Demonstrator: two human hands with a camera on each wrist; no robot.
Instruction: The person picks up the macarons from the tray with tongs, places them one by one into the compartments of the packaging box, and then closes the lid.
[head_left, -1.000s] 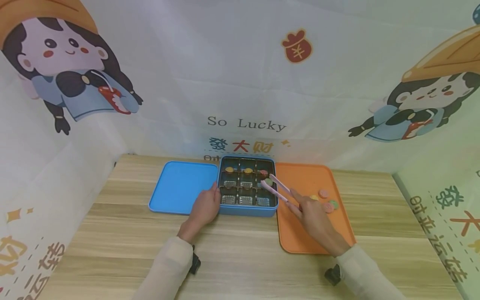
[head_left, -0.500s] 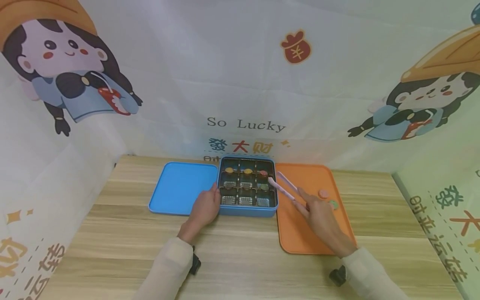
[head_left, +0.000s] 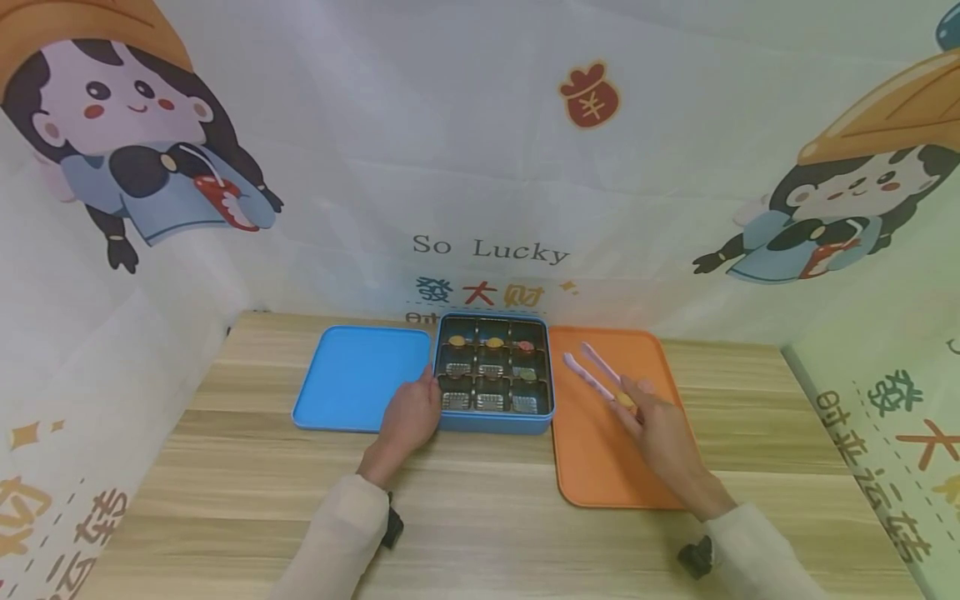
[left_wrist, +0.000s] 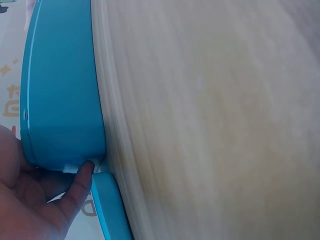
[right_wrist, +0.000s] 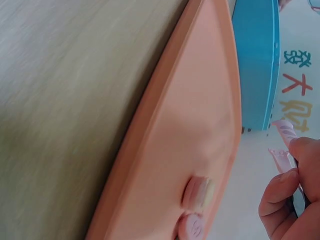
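A blue box [head_left: 495, 423] with a black compartment insert stands open on the table. Two yellow pieces [head_left: 495, 342] and a pink piece [head_left: 526, 346] lie in its back row. One green piece [head_left: 528, 375] sits in the right compartment of the middle row. My left hand [head_left: 411, 412] rests against the box's left side, fingertips touching its wall in the left wrist view. Above the orange tray [head_left: 600, 479], my right hand [head_left: 663, 433] grips pink tongs [head_left: 588, 381], their tips apart with nothing between them. On the tray are a yellow piece [head_left: 624, 401] and pink macaron-like pieces [right_wrist: 198, 192].
A blue lid [head_left: 360, 379] lies left of the box, close beside it. The orange tray stands against the box's right side. Behind the wooden table [head_left: 480, 517] hangs a printed white cloth [head_left: 375, 167].
The green piece was at the tongs' tips and now lies in the box. My right hand has drawn the tongs rightward, from the box to over the tray. My left hand stays put.
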